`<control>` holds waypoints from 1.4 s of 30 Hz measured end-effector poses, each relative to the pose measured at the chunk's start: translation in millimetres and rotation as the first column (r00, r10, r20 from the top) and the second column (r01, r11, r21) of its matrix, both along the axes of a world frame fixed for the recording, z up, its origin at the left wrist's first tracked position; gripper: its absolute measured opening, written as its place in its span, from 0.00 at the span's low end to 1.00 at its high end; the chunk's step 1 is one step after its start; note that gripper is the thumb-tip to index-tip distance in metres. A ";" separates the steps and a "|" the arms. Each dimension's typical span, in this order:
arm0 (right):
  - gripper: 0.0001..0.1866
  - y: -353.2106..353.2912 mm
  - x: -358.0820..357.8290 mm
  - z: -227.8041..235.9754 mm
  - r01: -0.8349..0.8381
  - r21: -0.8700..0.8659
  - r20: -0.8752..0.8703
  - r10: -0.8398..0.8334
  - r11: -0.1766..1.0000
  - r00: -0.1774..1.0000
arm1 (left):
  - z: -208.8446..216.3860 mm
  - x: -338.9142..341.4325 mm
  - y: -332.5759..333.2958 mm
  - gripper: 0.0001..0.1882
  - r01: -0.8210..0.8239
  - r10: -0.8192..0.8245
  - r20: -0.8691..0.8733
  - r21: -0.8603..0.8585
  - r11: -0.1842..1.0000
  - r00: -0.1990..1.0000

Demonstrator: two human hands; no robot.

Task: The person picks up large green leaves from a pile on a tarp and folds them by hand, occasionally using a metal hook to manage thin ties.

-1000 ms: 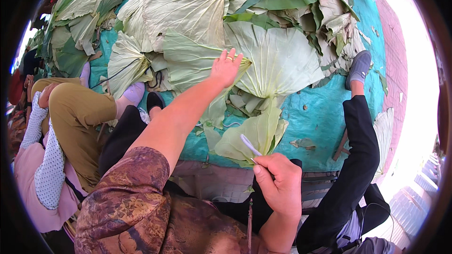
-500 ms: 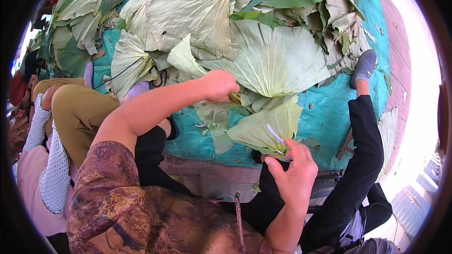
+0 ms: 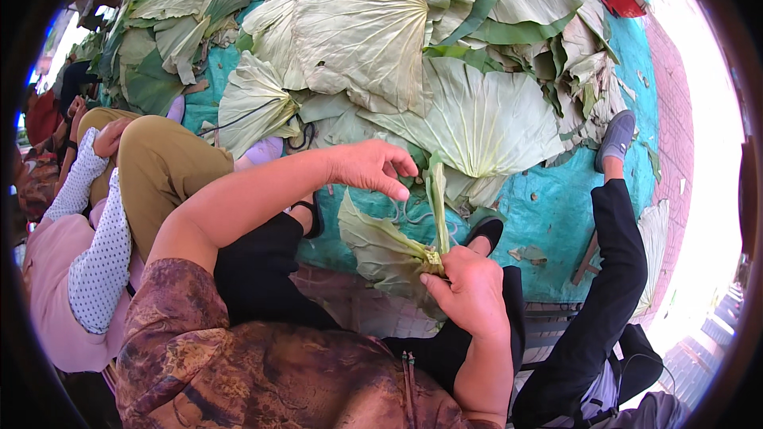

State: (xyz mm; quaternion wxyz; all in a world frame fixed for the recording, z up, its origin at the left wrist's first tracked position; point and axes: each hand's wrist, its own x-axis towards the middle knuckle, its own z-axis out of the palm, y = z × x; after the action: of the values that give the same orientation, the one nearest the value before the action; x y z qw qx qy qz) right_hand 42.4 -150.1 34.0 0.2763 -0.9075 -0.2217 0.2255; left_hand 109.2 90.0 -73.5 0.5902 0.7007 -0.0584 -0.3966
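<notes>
Pinching a leaf [image 3: 381, 238] by its gathered base, the right hand [image 3: 470, 290] has it up in front of the body, over the near edge of the teal sheet [image 3: 548, 214]. That grip is clenched, thumb set against fingers where the veins run together, likely because the base is firmer than the thin blade. One part fans out leftward and droops; a narrow folded part stands upright. And look at the left hand [image 3: 373, 168]: grip released, thumb and fingers apart, nothing between them, hanging just left of that upright fold, probably to have the leaf within reach. Beyond lies a wide pale leaf [image 3: 493, 123], spread flat, with a heap of leaves [image 3: 358, 40] behind. In the way? A black shoe [image 3: 486, 230] sits just past the right hand, a neighbour's khaki trousers [image 3: 159, 167] crowd the left side, and a grey shoe [image 3: 616, 139] takes the sheet's right edge.
</notes>
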 end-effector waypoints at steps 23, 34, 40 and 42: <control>0.09 -33.8 40.6 -7.8 0.206 0.015 -0.018 -0.206 0.978 0.978 | -86.1 150.2 93.3 0.18 -0.987 0.878 -0.470 -0.081 -0.140 -0.086; 0.16 -1.4 26.7 11.3 0.098 0.150 0.117 -0.116 0.984 0.986 | 172.4 170.1 134.9 0.10 -0.811 0.876 0.059 -0.353 0.467 0.479; 0.13 11.1 22.4 17.3 0.038 0.196 0.117 -0.062 0.980 0.991 | 193.7 157.8 113.5 0.11 -0.807 0.817 0.102 -0.131 0.576 0.567; 0.14 13.0 18.9 19.8 0.008 0.197 0.124 -0.033 0.980 0.992 | 189.8 167.3 103.1 0.11 -0.854 0.856 0.004 -0.073 0.516 0.517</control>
State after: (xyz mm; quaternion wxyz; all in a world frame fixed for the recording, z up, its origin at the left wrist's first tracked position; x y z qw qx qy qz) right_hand 61.3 -137.2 53.8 0.3520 -0.8906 -0.2507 0.1418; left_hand 276.5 193.1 116.3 0.7289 0.6281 0.2694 -0.0398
